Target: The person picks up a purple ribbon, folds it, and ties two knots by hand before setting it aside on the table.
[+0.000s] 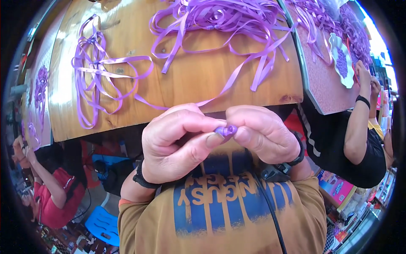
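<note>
Just beyond my chest, my left hand point(175, 146) and my right hand point(266, 135) meet fingertip to fingertip. Between them is a small shiny purple fitting point(228, 130), partly see-through; its exact kind is hard to make out. Thumb and forefinger of the left hand pinch one end, while the right thumb and fingers close on the other. A flat purple ribbon point(231, 80) runs down from the large pile of purple lanyards point(220, 17) and passes behind my left hand. Whether it joins the fitting is hidden.
On the wooden table point(186, 86), a looser bunch of purple lanyards point(95, 63) lies at the left. A scalloped white tray point(341, 59) with small purple pieces sits on the right-hand table. Co-workers' hands point(363, 78) are beside it; another person point(55, 194) works at far left.
</note>
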### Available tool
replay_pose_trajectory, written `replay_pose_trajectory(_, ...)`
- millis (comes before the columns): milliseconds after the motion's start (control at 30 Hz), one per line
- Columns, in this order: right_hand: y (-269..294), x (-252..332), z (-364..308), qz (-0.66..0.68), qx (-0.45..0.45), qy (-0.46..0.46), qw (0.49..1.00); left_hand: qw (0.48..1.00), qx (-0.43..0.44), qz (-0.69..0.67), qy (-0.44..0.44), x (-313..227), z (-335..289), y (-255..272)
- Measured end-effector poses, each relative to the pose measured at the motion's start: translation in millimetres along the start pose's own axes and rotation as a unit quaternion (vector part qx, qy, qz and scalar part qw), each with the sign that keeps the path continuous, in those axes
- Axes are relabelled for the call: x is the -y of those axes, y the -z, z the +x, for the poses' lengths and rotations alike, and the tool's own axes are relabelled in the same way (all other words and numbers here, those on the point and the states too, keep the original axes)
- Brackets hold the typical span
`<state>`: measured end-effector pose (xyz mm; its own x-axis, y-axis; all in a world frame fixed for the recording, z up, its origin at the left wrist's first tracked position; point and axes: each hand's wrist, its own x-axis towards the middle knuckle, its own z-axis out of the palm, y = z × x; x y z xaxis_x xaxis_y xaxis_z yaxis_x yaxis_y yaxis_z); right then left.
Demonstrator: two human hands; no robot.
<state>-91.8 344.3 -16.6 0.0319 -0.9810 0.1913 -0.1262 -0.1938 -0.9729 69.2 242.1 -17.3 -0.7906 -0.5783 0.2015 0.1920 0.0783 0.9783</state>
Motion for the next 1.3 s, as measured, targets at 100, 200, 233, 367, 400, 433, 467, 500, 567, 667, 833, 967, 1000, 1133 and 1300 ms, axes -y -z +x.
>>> replay_pose_trajectory(100, -0.8, -1.1, -2.2, 0.005, 0.006, -0.001, 1.000, 1.000, 0.005, 0.001, 0.014, -0.4, -0.5, -0.9)
replay_pose_trajectory(200, 0.2, -0.8, -1.1, 0.019, 0.016, -0.019, 1.000, 1.000, 0.010, 0.024, -0.003, 2.1, 0.0, -0.6)
replay_pose_trajectory(233, 0.7, -0.7, -1.3, 0.029, 0.028, -0.028, 0.999, 0.999, 0.011, 0.033, -0.002, 2.0, 0.0, -0.8)
replay_pose_trajectory(367, -0.3, -2.7, -2.3, 0.037, 0.026, -0.024, 0.999, 0.995, 0.058, 0.062, -0.043, 4.6, 3.3, 5.3)
replay_pose_trajectory(400, 0.5, -2.8, -1.9, 0.036, 0.033, -0.023, 0.999, 0.995, 0.059, 0.063, -0.042, 4.6, 3.2, 5.8)
replay_pose_trajectory(433, 0.9, -2.8, -1.8, 0.035, 0.040, -0.022, 0.998, 0.993, 0.060, 0.085, -0.052, 4.4, 2.9, 6.1)
replay_pose_trajectory(467, 0.8, -2.8, -2.1, 0.037, 0.039, -0.023, 0.998, 0.990, 0.061, 0.107, -0.063, 4.0, 2.7, 6.1)
replay_pose_trajectory(500, 0.7, -2.9, -2.5, 0.041, 0.039, -0.031, 0.998, 0.990, 0.062, 0.107, -0.062, 2.7, 2.0, 4.9)
replay_pose_trajectory(567, 0.9, -3.4, -2.6, 0.047, 0.039, -0.038, 0.997, 0.994, 0.017, 0.110, -0.020, -0.7, 0.2, 0.9)
replay_pose_trajectory(667, 0.6, -3.7, -2.9, 0.040, 0.031, -0.029, 0.998, 0.993, 0.005, 0.116, -0.020, -1.3, -0.2, -1.2)
replay_pose_trajectory(833, 1.2, -4.8, -3.0, 0.026, 0.037, -0.028, 0.999, 0.983, 0.002, 0.173, -0.059, -0.7, -0.2, -3.1)
replay_pose_trajectory(967, 0.4, -4.8, -3.5, 0.013, 0.036, -0.023, 0.999, 0.960, 0.029, 0.227, -0.160, 4.0, 1.7, 1.0)
replay_pose_trajectory(1000, -0.2, -5.3, -3.7, 0.009, 0.034, -0.021, 0.999, 0.960, 0.029, 0.227, -0.159, 4.6, 0.7, 0.9)
replay_pose_trajectory(1133, -1.6, -5.1, -4.5, -0.007, 0.034, -0.025, 0.999, 0.953, 0.020, 0.244, -0.178, 4.4, -1.8, 0.4)
replay_pose_trajectory(1300, -2.8, -5.7, -4.9, -0.031, 0.033, -0.005, 0.999, 0.959, 0.028, 0.225, -0.169, 3.4, -2.5, 1.4)
